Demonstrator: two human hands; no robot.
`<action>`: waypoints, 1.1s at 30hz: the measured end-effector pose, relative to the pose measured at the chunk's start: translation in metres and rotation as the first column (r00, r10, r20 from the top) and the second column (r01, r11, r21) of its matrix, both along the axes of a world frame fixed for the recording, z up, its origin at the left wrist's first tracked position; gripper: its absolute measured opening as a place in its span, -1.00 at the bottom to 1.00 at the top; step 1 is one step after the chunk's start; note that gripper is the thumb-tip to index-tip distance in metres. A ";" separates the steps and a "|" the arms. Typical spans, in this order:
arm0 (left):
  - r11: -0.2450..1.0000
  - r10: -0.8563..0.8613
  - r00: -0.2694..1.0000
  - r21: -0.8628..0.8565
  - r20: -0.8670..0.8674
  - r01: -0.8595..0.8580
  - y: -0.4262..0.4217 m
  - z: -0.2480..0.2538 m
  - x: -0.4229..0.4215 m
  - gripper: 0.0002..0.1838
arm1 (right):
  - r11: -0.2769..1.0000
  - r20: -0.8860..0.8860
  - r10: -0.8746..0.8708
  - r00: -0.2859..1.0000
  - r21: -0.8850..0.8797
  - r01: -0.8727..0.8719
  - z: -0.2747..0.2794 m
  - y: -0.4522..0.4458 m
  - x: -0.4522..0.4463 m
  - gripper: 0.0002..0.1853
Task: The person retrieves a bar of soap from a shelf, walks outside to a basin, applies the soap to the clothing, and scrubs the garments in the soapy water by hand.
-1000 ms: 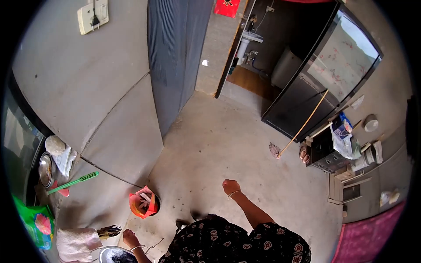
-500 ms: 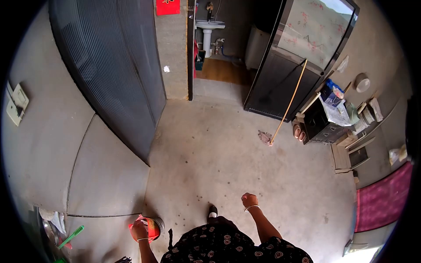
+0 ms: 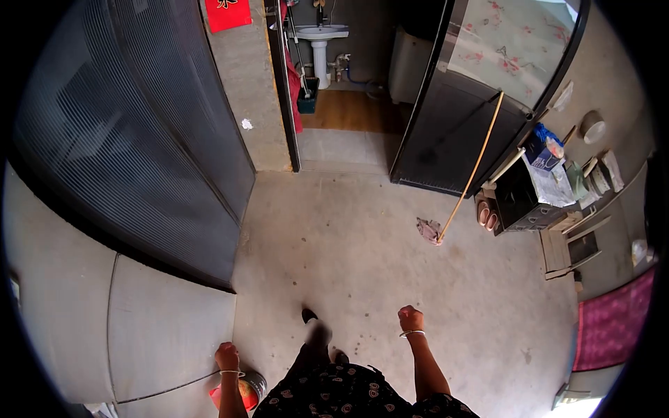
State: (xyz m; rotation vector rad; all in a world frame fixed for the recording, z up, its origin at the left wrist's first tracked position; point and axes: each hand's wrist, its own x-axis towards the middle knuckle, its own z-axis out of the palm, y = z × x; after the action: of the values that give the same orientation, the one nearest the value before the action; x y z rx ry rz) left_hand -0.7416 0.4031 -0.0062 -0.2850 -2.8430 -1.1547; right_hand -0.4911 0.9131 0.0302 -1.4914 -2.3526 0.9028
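Note:
My left hand (image 3: 226, 356) is closed in a loose fist at the lower left, a bracelet on its wrist. Nothing shows in its fingers. Behind it, partly covered by the forearm, is a round container with a red front (image 3: 247, 393); the fist appears apart from it. My right hand (image 3: 410, 318), also with a bracelet, hangs curled over the bare concrete floor (image 3: 362, 279) and shows nothing in its grasp. One of my feet (image 3: 309, 315) is stepping forward below the patterned dark clothing.
A mop (image 3: 470, 167) leans on the open dark door (image 3: 446, 132), its cloth on the floor. Through the doorway stands a white pedestal sink (image 3: 320, 63). At the right are pink slippers (image 3: 486, 216) and a black cabinet (image 3: 519, 195). A ribbed dark door (image 3: 139, 139) lines the left.
The view has moved forward toward the doorway. My left fist has moved ahead of the red container, which now sits lower in view. One leg has swung forward.

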 end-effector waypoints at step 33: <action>0.968 -0.251 0.947 0.034 0.198 0.250 0.465 -0.001 -0.420 -0.88 | 0.979 0.068 -0.162 0.984 0.139 0.151 -0.004 0.406 -0.346 -0.91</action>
State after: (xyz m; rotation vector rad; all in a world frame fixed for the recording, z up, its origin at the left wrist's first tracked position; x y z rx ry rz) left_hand -1.1613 0.8678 -0.0070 -0.5765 -3.0441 -1.3084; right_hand -0.8373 1.3191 0.0259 -1.6581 -2.2598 0.6474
